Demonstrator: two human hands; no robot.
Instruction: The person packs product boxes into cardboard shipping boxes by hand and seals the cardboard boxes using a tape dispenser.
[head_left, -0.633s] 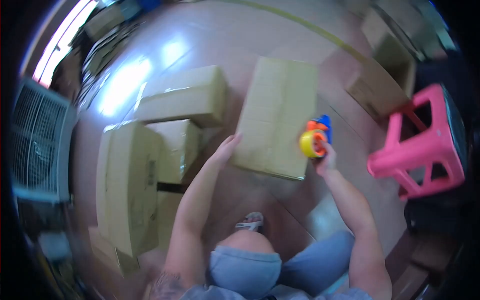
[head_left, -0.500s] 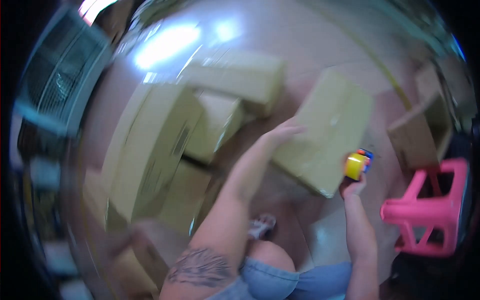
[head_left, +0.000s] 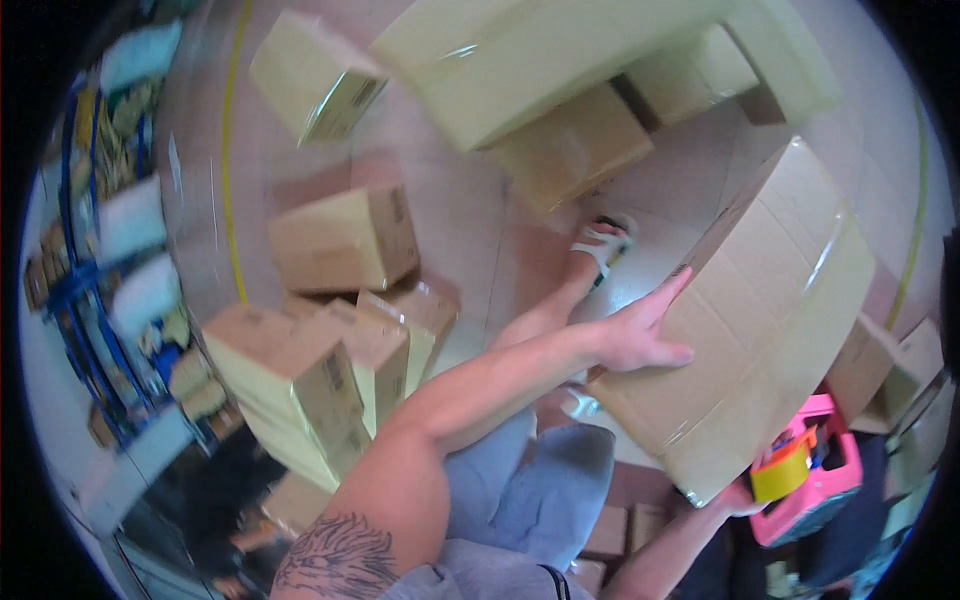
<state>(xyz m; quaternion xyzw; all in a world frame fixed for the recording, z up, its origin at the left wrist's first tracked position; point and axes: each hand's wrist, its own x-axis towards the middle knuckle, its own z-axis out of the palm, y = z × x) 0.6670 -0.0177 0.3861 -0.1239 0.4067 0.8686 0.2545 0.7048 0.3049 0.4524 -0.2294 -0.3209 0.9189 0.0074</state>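
A large brown cardboard box [head_left: 770,310] is held tilted in front of me, with clear tape shining along it. My left hand [head_left: 640,332] grips its left edge, the thumb lying on the broad face and the fingers running along the edge. At the box's lower right corner, my right hand [head_left: 738,497] is closed round a tape dispenser [head_left: 782,476] with a roll of yellow tape. That hand's fingers are partly hidden behind the dispenser and the box.
Several cardboard boxes [head_left: 345,240] are stacked at my left. Further boxes [head_left: 575,145] lie ahead, and a single box [head_left: 315,75] is at the far left. A pink stool [head_left: 838,475] is behind the dispenser. Blue shelving [head_left: 75,290] lines the left side.
My view has swung round, bringing the stacked boxes and shelving in at left. The box is now lifted and tilted closer to me between my hands; the dispenser stays in my right hand.
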